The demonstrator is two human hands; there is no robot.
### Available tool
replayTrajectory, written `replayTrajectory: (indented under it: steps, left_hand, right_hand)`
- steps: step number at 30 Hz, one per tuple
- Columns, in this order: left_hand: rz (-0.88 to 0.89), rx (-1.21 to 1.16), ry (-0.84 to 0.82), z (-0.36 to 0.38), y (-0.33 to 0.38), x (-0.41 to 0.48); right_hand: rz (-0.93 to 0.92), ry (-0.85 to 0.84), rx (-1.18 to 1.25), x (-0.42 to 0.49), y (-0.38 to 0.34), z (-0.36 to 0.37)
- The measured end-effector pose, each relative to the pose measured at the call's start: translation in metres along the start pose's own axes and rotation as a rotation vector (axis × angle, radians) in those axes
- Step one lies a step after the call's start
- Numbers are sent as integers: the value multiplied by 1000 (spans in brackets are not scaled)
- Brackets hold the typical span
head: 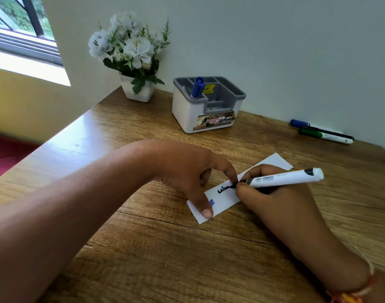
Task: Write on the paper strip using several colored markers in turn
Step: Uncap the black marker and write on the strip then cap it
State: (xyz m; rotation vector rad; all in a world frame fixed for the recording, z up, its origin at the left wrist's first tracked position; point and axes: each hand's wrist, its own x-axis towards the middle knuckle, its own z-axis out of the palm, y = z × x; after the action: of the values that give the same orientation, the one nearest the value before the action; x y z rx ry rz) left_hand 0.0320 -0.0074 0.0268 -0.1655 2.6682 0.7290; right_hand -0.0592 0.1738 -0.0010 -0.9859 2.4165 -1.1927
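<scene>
Two hands work the strip lying near the middle of the table: our left hand pins its near end with thumb and forefinger, our right hand grips a black marker, tip on the paper. We should keep the strip pressed flat, stroke lightly, and steer clear of the blue mark under the thumb. Hidden from us: the tip itself behind the fingers, the black scrawl's wording, and most of the blue writing. Other markers lie far right; one stands in the caddy.
</scene>
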Motion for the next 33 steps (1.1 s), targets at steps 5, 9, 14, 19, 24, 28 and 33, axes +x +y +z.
replayTrajectory:
  steps: [5,9,14,19,24,28,33]
  left_hand:
    - [4,4,-2,0,1,0]
    - [4,8,11,0,1,0]
    - [7,14,4,0,2,0]
    - [7,6,4,1,2,0]
    - [10,-5,4,0,2,0]
    - [11,-6,1,0,2,0]
    - [5,-1,-5,0,3,0]
  right_hand:
    - [5,-4,84,-6,1,-10]
    - [-47,-123,23,-17,-4,-9]
    - [-65,-120,-35,-16,-3,-6]
    - [-59,-156,-61,-15,-3,-6]
    - [-51,-121,-54,-13,-2,-5]
    - [-50,-126,-31,-15,-3,-6]
    - [-38,-119,-28,-15,-2,-6]
